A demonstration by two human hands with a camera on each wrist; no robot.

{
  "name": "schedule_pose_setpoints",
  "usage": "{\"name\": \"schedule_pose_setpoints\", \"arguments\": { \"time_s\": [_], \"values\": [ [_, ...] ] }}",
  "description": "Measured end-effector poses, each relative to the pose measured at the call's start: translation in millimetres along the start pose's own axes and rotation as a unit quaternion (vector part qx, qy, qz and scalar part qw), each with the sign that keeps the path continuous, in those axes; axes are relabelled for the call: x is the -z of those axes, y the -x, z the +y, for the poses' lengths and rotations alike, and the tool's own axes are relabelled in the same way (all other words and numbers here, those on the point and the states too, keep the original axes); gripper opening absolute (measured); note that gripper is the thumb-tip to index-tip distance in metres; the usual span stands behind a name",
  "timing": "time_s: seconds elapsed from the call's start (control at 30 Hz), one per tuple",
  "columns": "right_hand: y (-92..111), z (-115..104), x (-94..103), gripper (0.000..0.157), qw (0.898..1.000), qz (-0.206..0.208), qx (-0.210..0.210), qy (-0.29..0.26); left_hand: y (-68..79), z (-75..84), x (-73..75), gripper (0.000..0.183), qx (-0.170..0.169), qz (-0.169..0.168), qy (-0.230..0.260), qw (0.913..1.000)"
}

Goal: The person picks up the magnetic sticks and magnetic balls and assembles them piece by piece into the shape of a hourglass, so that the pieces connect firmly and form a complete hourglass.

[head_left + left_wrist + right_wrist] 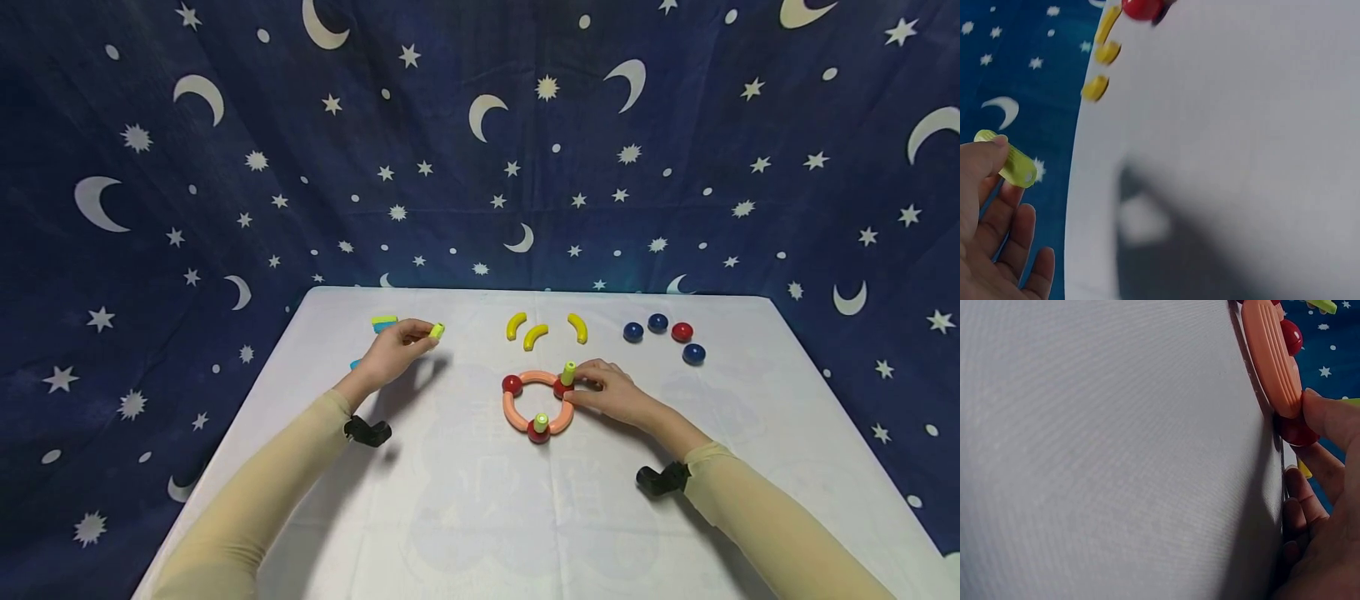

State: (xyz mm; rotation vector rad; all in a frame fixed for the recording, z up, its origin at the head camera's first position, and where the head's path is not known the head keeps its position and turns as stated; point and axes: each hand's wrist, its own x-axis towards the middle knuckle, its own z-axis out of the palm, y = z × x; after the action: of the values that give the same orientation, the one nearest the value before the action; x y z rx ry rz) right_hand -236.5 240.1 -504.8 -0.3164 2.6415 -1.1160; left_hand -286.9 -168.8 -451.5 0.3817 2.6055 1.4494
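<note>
Presently, one green stick (437,331) is held up, left of a pink ring (512,410).
From afar I watch the left hand (393,352) pinch it, toward the far left corner of the desk (465,517); the right hand's (617,397) fingers grip the ring's far-right red ball (560,388).

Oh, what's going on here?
A person's left hand pinches a yellow-green stick above the table. Their right hand grips a ring of orange curved pieces at one of its red balls. Similar sticks stand on two of its three balls; the leftmost has none. Yellow curved pieces lie beyond the ring, loose balls to their right.
</note>
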Motion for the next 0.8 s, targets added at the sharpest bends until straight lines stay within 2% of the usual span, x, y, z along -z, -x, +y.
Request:
{"name": "schedule_pose_setpoints", "arguments": {
  "time_s": [0.17, 0.57, 0.8],
  "values": [
    [-1, 2, 0.4, 0.049, 1.0, -0.002, 0.002, -0.004, 1.8, 9.1, -16.6, 0.035, -0.011, -0.021, 0.03, 0.9993],
    [-1, 4, 1.3, 0.047, 1.0, 0.003, 0.014, 0.004, -2.2, 19.9, -57.2, 0.027, -0.057, -0.046, 0.018, 0.9972],
    [-1, 3, 1.0, 0.049, 1.0, -0.001, 0.008, 0.004, -3.8, 27.0, -79.1, 0.026, -0.052, -0.068, 0.027, 0.996]
  ]
}}
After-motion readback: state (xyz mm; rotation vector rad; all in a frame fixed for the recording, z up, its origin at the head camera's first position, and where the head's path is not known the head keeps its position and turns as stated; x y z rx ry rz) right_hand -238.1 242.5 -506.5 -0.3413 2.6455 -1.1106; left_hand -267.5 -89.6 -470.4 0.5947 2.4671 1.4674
